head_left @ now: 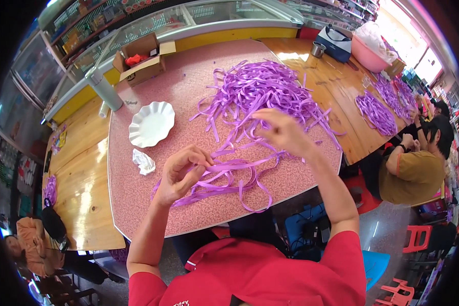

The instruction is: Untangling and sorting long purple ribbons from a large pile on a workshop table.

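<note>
Near the front of the pink speckled table (pixel 137 214), my left hand (pixel 183 171) is closed, thumb and forefinger pinching a flat purple ribbon (pixel 229 166). Looped lengths of that ribbon lie below and to the right of the pinch. My right hand (pixel 285 135) is raised at the near edge of a large tangled heap of purple ribbons (pixel 262 84). Its fingers are bent and apart, slightly blurred, and I see nothing held in them. Left of the heap are a white scalloped dish (pixel 152 124) and a crumpled white tissue (pixel 144 162).
An open cardboard box (pixel 144 66) and a pale green flask (pixel 104 91) stand at the back left. Wooden tables (pixel 84 188) adjoin both sides. On the right are a metal cup (pixel 317 49), a pink basin (pixel 370 51), more ribbon piles (pixel 376 113) and a seated person (pixel 415 173).
</note>
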A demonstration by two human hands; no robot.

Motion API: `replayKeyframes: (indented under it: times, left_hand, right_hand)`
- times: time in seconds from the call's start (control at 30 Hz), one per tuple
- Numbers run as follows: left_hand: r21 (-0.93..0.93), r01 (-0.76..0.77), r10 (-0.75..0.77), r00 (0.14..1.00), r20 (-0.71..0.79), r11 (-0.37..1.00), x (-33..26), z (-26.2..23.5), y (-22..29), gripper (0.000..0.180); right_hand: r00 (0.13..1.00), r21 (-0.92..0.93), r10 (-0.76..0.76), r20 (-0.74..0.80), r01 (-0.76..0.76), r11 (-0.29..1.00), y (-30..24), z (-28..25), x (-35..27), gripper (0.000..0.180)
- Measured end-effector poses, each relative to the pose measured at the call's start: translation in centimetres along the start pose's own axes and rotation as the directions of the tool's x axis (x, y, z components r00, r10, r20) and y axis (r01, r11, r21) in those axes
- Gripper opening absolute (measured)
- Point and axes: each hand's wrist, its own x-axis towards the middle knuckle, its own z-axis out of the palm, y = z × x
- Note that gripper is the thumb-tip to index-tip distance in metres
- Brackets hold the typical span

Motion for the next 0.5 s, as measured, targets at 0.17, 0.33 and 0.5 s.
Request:
replayKeyframes:
  times: [0.17, 0.33, 0.5]
  left_hand:
    - [-0.106, -0.090, 0.089, 0.996, -0.013, 0.990, -0.3, -0.1, 0.1, 0.007]
    - [-0.074, -0.108, 0.097, 0.985, -0.142, 0.991, -1.6, -0.8, 0.4, 0.014]
    - [-0.101, -0.003, -0.006, 0.996, -0.086, 0.995, -2.3, -0.7, -0.3, 0.013]
  right_hand:
    - [0.900, 0.283, -0.029, 0.436, -0.106, 0.953, -1.2, 3.6, 0.9, 0.029]
    - [0.759, 0.236, 0.256, 0.599, -0.472, 0.849, 4.7, 0.1, -0.2, 0.024]
    - [0.870, 0.420, 0.247, 0.428, -0.433, 0.797, 5.3, -3.6, -0.5, 0.021]
